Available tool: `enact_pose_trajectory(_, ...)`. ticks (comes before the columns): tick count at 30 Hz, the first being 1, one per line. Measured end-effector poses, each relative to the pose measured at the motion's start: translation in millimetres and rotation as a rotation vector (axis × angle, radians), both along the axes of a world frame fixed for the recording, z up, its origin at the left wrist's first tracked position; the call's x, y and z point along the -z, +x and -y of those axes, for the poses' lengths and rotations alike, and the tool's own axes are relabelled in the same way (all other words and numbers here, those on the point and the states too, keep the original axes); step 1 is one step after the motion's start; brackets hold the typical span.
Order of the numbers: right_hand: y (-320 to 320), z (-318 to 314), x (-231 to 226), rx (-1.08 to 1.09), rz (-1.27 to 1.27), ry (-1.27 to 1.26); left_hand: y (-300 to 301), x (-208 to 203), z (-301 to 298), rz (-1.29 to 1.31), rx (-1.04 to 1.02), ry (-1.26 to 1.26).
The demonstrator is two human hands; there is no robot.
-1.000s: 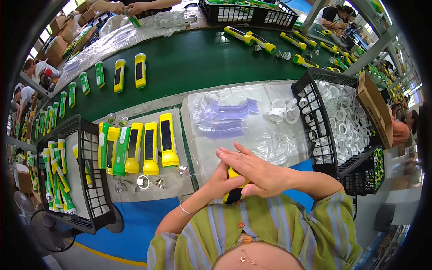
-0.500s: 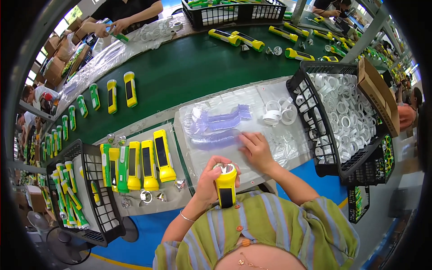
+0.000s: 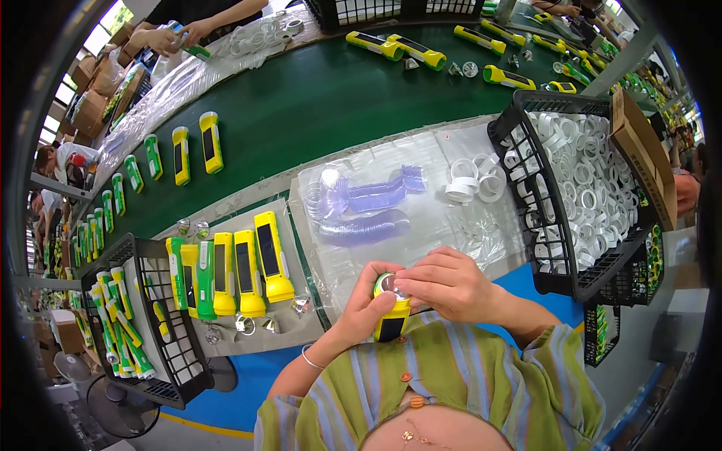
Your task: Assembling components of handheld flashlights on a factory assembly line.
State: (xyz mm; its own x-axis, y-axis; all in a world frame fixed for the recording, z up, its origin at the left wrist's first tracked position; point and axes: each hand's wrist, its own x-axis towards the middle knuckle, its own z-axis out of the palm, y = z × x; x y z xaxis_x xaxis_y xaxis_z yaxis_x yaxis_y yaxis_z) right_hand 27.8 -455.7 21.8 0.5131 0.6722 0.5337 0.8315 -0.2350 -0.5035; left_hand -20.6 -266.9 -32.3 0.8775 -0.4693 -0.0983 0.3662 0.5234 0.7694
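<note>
My left hand [image 3: 361, 310] is wrapped round a yellow flashlight [image 3: 391, 329] with a dark panel, held upright close to my shirt. A shiny reflector shows in its open head. Over that head, my right hand [image 3: 451, 286] has its fingers bent and pressed together, touching the rim; whatever they pinch is hidden. Beyond my hands, rows of clear, bluish plastic discs [image 3: 365, 231] lie overlapping on the plastic-covered table [image 3: 429, 225]. Several white rings [image 3: 462, 188] sit to the right of them.
Several yellow and green flashlights [image 3: 245, 270] line the left of the table, with loose reflectors [image 3: 301, 304] beside them. A black crate [image 3: 174, 331] of flashlights stands at left, another crate [image 3: 538, 199] full of white rings at right. Beyond runs a green conveyor [image 3: 286, 105]; a co-worker's hands [image 3: 180, 37] work across it.
My right hand has left the clear discs and come to the flashlight's head. My left hand has shifted slightly right with the flashlight. The co-worker's hands have moved a little.
</note>
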Motion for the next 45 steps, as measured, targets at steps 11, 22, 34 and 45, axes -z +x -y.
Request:
enact_pose_trajectory(11,64,60,81,0.858,0.199,-0.153,17,-6,-4,-0.241,-0.165,-0.105)
enact_pose_trajectory(22,39,43,95,0.578,0.051,-0.202,16,12,-11,-0.266,-0.071,-0.268)
enact_pose_trajectory(34,-1,-29,34,-0.145,-0.476,0.205,3,25,-1,-0.166,-0.179,-0.107)
enact_pose_trajectory(45,26,-15,20,0.491,-0.286,0.296,-5,3,-1,0.872,-0.348,1.255)
